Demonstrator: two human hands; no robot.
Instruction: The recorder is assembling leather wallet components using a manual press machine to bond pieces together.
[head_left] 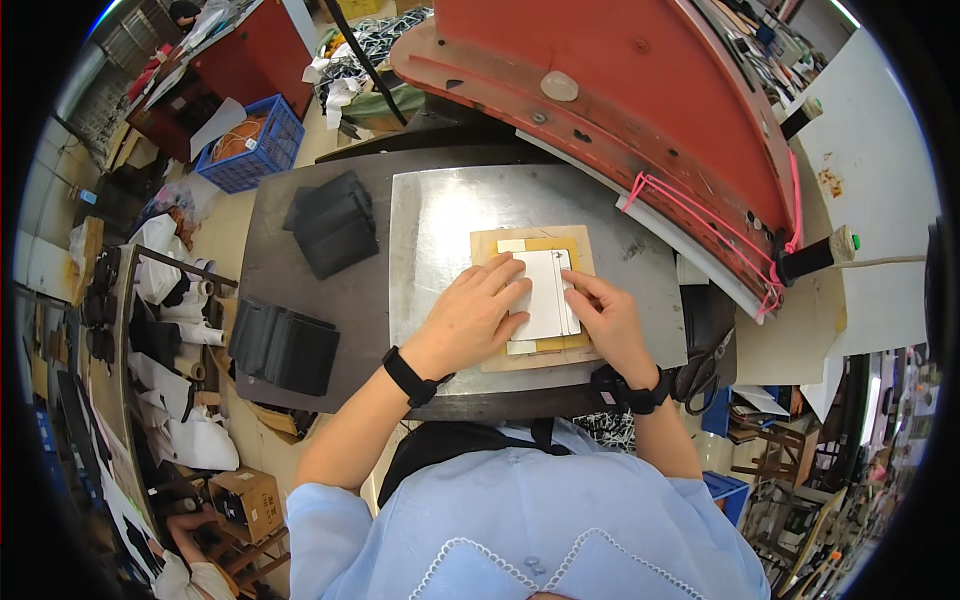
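Observation:
A white rectangular panel [545,300] with dark lines along its right side lies on a yellow template [555,346] backed by a tan board [586,240]. Beneath them is a shiny metal plate [430,210]. My left hand [478,308] rests palm down over the panel's left part, fingers apart. At the right edge, my right hand [606,312] has its thumb and index finger close together, gripping the panel's border. What lies under the palms is hidden. On the dark table to the left are two stacks of black pieces, an upper stack [335,225] and a lower stack [283,347].
A large red machine arm [620,90] with pink cord [690,215] overhangs the plate's far right. Black-handled scissors [706,372] lie at the table's right edge. Beyond the far left corner stands a blue crate [250,150]. A shelf with rolls [190,330] is left.

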